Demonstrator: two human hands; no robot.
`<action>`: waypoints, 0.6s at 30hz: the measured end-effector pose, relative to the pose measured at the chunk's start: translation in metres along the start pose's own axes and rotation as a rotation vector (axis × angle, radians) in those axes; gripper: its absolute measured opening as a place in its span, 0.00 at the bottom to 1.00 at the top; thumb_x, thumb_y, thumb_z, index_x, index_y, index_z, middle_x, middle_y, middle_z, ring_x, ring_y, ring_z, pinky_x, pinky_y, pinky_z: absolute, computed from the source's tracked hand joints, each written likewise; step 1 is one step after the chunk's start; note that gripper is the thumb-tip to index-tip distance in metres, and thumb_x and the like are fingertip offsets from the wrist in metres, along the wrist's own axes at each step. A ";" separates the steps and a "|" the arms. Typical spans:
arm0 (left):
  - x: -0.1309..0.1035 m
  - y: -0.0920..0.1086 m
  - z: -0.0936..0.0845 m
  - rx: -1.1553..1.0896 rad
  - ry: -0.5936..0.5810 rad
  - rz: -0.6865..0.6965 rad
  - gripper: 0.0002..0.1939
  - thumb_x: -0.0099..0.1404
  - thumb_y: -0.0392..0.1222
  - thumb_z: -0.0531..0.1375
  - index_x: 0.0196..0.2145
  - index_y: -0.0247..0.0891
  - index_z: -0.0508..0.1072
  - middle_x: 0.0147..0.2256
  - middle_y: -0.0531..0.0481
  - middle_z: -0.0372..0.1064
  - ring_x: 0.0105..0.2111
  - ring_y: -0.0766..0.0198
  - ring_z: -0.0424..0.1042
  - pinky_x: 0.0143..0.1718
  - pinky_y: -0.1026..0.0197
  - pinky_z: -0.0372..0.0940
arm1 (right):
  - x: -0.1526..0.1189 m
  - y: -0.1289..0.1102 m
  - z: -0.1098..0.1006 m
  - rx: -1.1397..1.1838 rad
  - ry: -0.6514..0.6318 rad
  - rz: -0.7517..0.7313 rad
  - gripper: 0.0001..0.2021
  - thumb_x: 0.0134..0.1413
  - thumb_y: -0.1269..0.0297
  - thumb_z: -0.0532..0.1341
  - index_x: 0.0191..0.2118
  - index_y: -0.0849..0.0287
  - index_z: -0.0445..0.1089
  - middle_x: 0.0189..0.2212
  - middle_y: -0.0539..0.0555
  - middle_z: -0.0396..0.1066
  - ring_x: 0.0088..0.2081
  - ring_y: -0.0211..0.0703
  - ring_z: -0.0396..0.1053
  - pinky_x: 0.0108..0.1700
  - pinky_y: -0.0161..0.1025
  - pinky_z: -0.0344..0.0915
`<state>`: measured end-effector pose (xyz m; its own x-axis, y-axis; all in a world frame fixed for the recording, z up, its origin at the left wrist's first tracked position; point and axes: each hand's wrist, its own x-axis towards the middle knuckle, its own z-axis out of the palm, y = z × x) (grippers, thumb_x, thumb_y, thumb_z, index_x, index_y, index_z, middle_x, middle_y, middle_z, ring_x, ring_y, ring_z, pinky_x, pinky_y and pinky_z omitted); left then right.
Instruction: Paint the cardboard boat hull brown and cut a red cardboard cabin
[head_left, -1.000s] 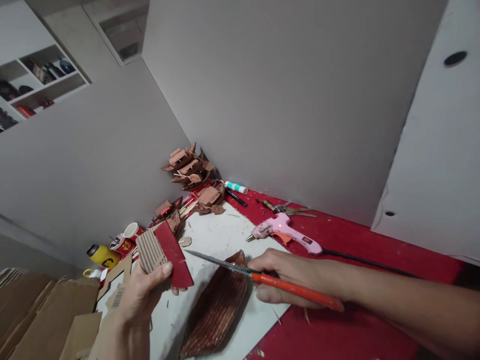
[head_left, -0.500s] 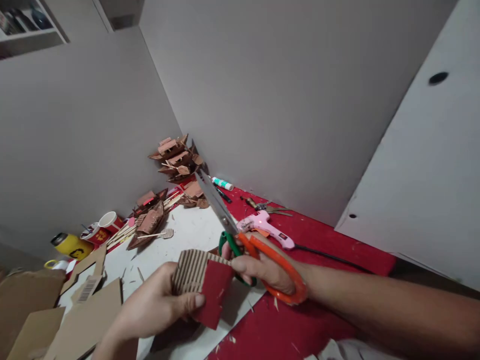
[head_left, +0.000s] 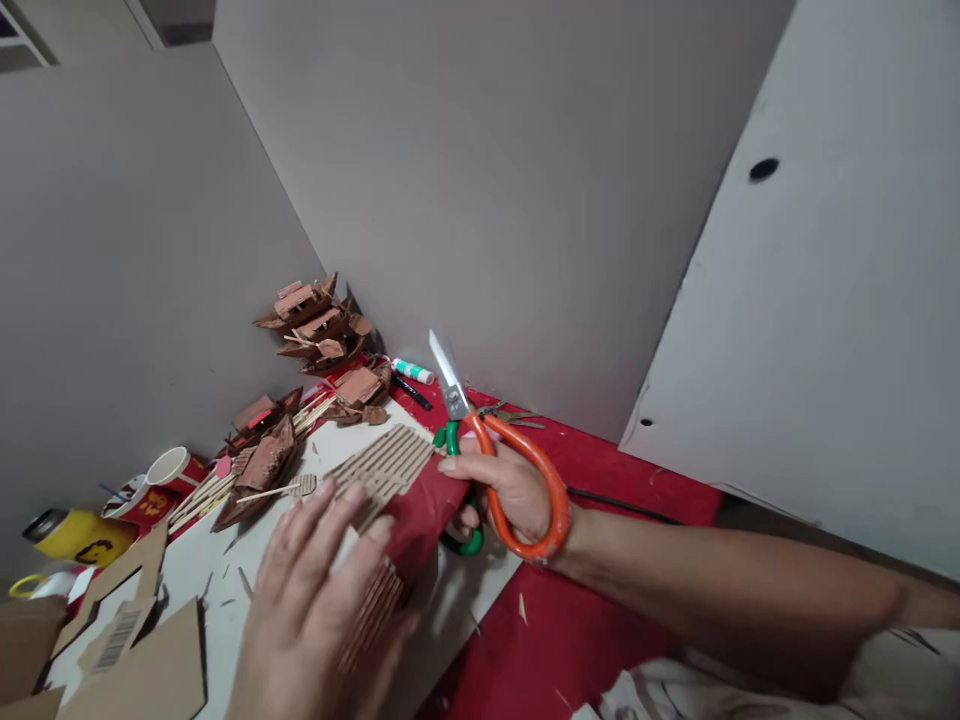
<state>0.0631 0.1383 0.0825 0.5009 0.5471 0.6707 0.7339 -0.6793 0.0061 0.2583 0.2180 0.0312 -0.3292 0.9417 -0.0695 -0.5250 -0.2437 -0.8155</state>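
Note:
My right hand (head_left: 517, 490) grips a pair of scissors (head_left: 452, 390) with one orange and one green handle, blades pointing up and away. The same hand's thumb presses on the edge of a piece of corrugated cardboard (head_left: 397, 455), ridged tan on one part and smooth red on the other. My left hand (head_left: 315, 600) lies over the near left side of that piece, fingers stretched and slightly blurred. Beneath its fingers a reddish-brown ridged part (head_left: 371, 615) shows; the rest of it is hidden.
Several small brown cardboard boats (head_left: 307, 320) stand against the wall at the back left. Paper cups (head_left: 176, 470), a yellow bottle (head_left: 82, 537), thin wooden sticks (head_left: 202, 500) and flat cardboard (head_left: 150, 660) line the left. A glue stick (head_left: 412, 371) and black marker (head_left: 412, 392) lie behind the scissors.
My left hand has loosened its pinch on the cardboard and spread its fingers over it. The cardboard has turned, with my right thumb now on it. The view has swung right.

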 end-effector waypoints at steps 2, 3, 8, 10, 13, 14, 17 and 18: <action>-0.001 0.000 0.006 0.125 -0.049 0.195 0.26 0.61 0.27 0.59 0.56 0.36 0.67 0.56 0.41 0.68 0.63 0.51 0.55 0.64 0.46 0.45 | -0.002 0.002 0.002 -0.007 -0.037 0.045 0.13 0.36 0.59 0.63 0.15 0.60 0.62 0.08 0.48 0.62 0.09 0.32 0.57 0.11 0.29 0.57; -0.001 -0.001 0.008 0.150 -0.083 0.253 0.24 0.61 0.27 0.57 0.55 0.34 0.69 0.55 0.40 0.70 0.63 0.50 0.54 0.64 0.45 0.44 | -0.005 0.003 0.003 -0.013 -0.068 0.071 0.13 0.36 0.59 0.63 0.15 0.61 0.63 0.08 0.48 0.63 0.09 0.32 0.57 0.11 0.29 0.57; -0.002 -0.011 -0.004 0.021 -0.166 0.303 0.18 0.61 0.29 0.55 0.49 0.33 0.72 0.45 0.43 0.77 0.52 0.57 0.70 0.63 0.51 0.49 | -0.015 0.005 0.002 -0.204 -0.289 0.159 0.18 0.43 0.50 0.62 0.18 0.61 0.63 0.10 0.47 0.61 0.11 0.31 0.58 0.13 0.28 0.56; -0.003 -0.010 -0.016 -0.077 -0.113 0.091 0.15 0.61 0.29 0.56 0.45 0.37 0.73 0.41 0.47 0.78 0.43 0.61 0.75 0.57 0.58 0.59 | -0.019 0.000 -0.002 -0.378 -0.315 0.109 0.25 0.49 0.42 0.58 0.20 0.61 0.62 0.12 0.47 0.61 0.13 0.30 0.57 0.15 0.28 0.55; -0.006 -0.012 -0.037 -0.285 -0.025 -0.465 0.08 0.63 0.35 0.60 0.39 0.43 0.75 0.34 0.53 0.78 0.32 0.65 0.76 0.36 0.67 0.69 | -0.024 -0.015 -0.012 -0.679 -0.292 -0.048 0.28 0.54 0.36 0.52 0.28 0.61 0.63 0.19 0.47 0.61 0.17 0.31 0.57 0.19 0.30 0.55; -0.007 -0.015 -0.043 -0.380 -0.007 -0.629 0.05 0.62 0.38 0.62 0.37 0.43 0.76 0.32 0.53 0.77 0.29 0.65 0.75 0.31 0.68 0.69 | -0.024 -0.021 -0.015 -0.774 -0.268 -0.131 0.28 0.54 0.35 0.51 0.30 0.60 0.63 0.20 0.47 0.59 0.19 0.32 0.55 0.20 0.31 0.54; -0.009 -0.029 -0.058 -0.677 -0.001 -0.901 0.09 0.58 0.46 0.66 0.35 0.40 0.78 0.28 0.51 0.77 0.26 0.64 0.74 0.26 0.67 0.69 | -0.022 -0.035 -0.023 -1.114 -0.419 -0.362 0.27 0.52 0.35 0.54 0.28 0.59 0.60 0.22 0.49 0.59 0.24 0.36 0.55 0.25 0.34 0.55; -0.010 -0.034 -0.062 -0.754 -0.004 -0.942 0.10 0.57 0.46 0.67 0.34 0.39 0.78 0.28 0.50 0.77 0.26 0.64 0.74 0.27 0.67 0.69 | -0.020 -0.038 -0.024 -1.193 -0.454 -0.399 0.26 0.52 0.36 0.54 0.27 0.58 0.60 0.23 0.49 0.59 0.25 0.37 0.55 0.27 0.35 0.55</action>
<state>0.0047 0.1258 0.1221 -0.0845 0.9822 0.1680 0.3604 -0.1271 0.9241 0.3040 0.2136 0.0502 -0.6668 0.6839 0.2960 0.2797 0.5979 -0.7512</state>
